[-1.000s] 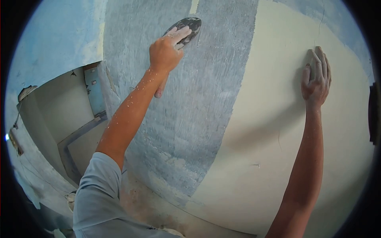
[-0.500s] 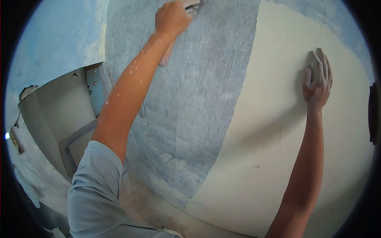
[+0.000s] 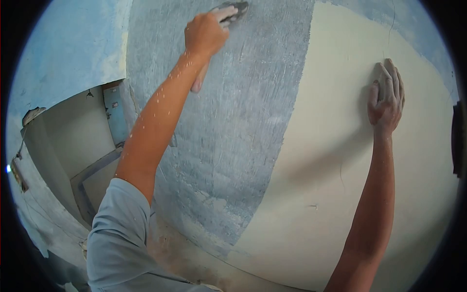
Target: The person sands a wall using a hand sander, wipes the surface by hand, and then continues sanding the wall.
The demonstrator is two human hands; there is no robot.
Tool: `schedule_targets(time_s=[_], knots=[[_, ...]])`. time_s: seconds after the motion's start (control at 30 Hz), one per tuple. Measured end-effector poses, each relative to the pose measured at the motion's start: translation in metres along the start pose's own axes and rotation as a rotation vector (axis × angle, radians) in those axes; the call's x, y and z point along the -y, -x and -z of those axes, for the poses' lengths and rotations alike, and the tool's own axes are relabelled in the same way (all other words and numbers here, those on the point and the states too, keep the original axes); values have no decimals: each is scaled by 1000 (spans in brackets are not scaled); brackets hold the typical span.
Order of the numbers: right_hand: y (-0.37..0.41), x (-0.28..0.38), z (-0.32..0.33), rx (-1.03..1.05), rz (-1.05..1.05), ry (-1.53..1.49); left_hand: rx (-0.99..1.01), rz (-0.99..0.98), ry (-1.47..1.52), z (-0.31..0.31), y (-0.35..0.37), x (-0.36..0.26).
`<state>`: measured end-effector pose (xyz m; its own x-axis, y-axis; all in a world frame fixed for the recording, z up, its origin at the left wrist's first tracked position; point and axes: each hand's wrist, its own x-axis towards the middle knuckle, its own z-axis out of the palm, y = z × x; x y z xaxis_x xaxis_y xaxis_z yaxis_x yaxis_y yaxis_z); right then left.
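My left hand is closed around a scraper-like hand tool, held high against the scratched grey part of the wall. Its dark head shows past my fingers, and a pale handle end juts out below my wrist; my grip hides the middle. To the right, my right hand rests with fingers stretched out on the smooth cream part of the wall. Whitish dust coats those fingers. Pale flakes dot my left forearm.
At the left is an opening with a ragged edge, framed by blue-painted wall. A small nail or hook sticks out low on the cream surface. A dark object stands at the far right edge.
My left hand and the tool have shifted slightly down and left, so more of the dark head shows. My right hand stays in place on the wall.
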<state>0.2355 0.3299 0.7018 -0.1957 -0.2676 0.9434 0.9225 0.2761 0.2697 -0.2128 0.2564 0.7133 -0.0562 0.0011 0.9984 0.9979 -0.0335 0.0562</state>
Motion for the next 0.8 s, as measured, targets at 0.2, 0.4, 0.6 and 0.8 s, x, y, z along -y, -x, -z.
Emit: schedule_targets(time_s=[0.2,0.4,0.6,0.8], knots=[[-1,-1,0,4,2,8,70,95,-101,19,-35,-23],[-1,-1,2,4,9,-6,-15,-45,75,1,53,12],[-2,0,2,7,-3,-8,-11,-44,107,4,69,9],[-1,-1,1,20,-2,-1,-19,32,30,5,-10,-4]])
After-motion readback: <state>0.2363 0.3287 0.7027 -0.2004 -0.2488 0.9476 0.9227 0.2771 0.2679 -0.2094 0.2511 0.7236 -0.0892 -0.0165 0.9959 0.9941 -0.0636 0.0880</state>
